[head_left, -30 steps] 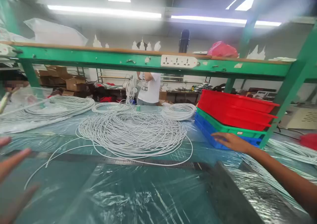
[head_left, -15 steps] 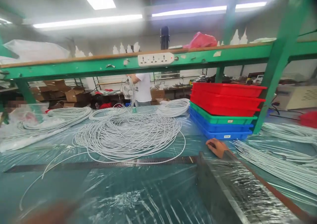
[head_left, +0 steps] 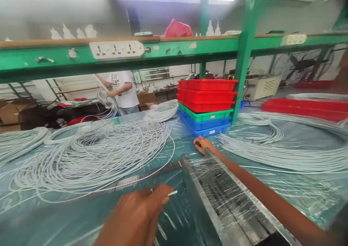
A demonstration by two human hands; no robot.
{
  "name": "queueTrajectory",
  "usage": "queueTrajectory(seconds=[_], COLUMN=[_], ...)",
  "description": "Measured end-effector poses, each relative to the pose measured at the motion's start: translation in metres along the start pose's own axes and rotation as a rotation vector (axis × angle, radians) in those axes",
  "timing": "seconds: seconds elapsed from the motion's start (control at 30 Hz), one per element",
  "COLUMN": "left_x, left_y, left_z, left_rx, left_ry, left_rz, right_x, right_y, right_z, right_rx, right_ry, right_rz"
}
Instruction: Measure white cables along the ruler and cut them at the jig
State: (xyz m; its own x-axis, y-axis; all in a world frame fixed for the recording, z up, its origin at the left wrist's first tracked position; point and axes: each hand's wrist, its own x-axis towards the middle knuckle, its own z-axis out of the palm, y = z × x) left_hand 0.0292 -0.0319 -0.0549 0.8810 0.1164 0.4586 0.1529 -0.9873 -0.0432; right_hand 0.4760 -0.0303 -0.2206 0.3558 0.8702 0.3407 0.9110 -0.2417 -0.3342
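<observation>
In the lower middle, my left hand [head_left: 138,211] pinches a thin white cable [head_left: 173,193]; its short tip sticks out past the fingertips towards the metal block. My right hand [head_left: 204,144] lies low at the table beside the far end of that block, fingers curled, just in front of the stacked trays. A dark spot shows between its thumb and fingers, too small to make out. The long metal block [head_left: 231,199], wrapped in clear film, lies between my two arms. A steel ruler [head_left: 130,180] runs leftward from its far end, partly under a large coil of white cable [head_left: 108,155].
Red, green and blue trays [head_left: 206,104] stand stacked by a green post [head_left: 246,54]. Cut white cables [head_left: 272,151] lie in a bundle at the right. A power strip [head_left: 116,50] is fixed to the green shelf beam. Beyond the table, another person [head_left: 123,90] handles cable.
My view has swung to the right. My left hand has come up from the blurred lower left to beside the metal block, with the cable end in its fingers. The right hand stays by the trays.
</observation>
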Motion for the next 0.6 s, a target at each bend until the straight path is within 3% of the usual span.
queueTrajectory(seconds=[0.13,0.33,0.6], left_x=[0.026,0.019,0.027], left_y=[0.004,-0.001,0.008], left_z=[0.012,0.044,0.041], left_rx=[-0.064,-0.34,-0.295], left_ry=[0.085,0.072,0.198], left_rz=[0.023,0.042,0.062], right_x=[-0.003,-0.008,-0.011], right_y=[-0.007,-0.015,-0.027], right_z=[-0.006,-0.013,-0.024], right_rx=[-0.047,-0.087,-0.12], right_ry=[0.012,0.0,-0.028], right_rz=[0.009,0.013,0.033])
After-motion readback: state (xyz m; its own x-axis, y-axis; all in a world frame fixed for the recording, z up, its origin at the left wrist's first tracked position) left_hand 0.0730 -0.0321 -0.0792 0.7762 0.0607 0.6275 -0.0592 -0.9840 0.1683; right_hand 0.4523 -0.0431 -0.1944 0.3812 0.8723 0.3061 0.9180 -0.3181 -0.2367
